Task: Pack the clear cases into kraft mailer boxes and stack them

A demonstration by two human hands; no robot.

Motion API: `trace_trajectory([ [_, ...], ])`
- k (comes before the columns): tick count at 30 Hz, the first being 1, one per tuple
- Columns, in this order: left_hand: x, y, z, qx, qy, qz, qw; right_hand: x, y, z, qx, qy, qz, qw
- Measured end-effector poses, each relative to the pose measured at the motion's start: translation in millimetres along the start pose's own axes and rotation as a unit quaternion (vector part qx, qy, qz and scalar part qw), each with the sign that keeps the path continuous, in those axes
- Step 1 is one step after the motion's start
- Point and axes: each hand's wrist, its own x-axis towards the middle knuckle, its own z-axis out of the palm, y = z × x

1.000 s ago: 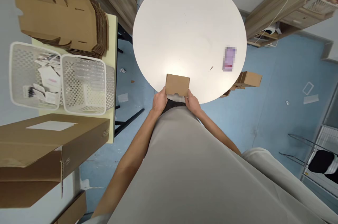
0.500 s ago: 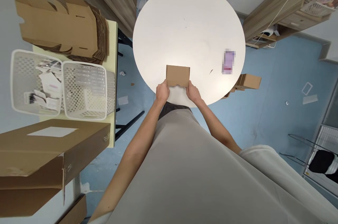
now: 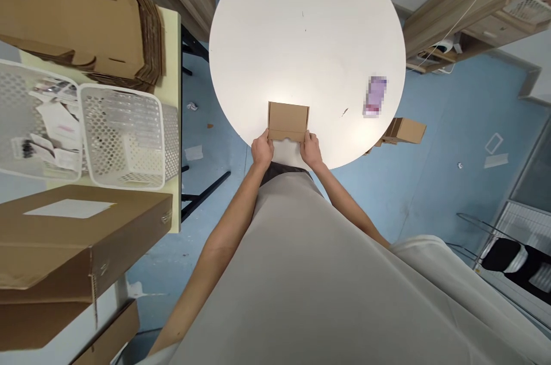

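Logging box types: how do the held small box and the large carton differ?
The small box is far smaller than the large carton. Left hand and right hand hold the small box, not the large carton. The large carton bears a white patch; the small box shows none. Both are brown cardboard.

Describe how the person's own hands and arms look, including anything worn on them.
The left hand and right hand are bare. No watch or bracelet shows. Both forearms are uncovered. The plain grey top has a loose-looking right sleeve; only the edge of the left sleeve shows.
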Motion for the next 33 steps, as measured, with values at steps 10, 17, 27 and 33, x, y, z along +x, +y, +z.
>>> trace_trajectory([
  [10,24.1,-21.8,19.9,-0.107,0.031,0.039,0.993,13.1,19.5,12.4,0.078,0.028,-0.008,0.997],
  [17,22.6,-21.3,30.1,-0.116,0.105,0.025,0.987,15.7,21.9,17.1,0.081,0.055,-0.007,0.995],
  [27,26.4,-25.5,24.6,-0.143,0.082,0.029,0.986,15.5,25.4,19.0,0.112,0.077,-0.010,0.991],
  [33,32.7,-25.0,17.5,-0.124,0.073,0.050,0.988,17.5,20.3,13.9,0.130,0.087,-0.009,0.988],
])
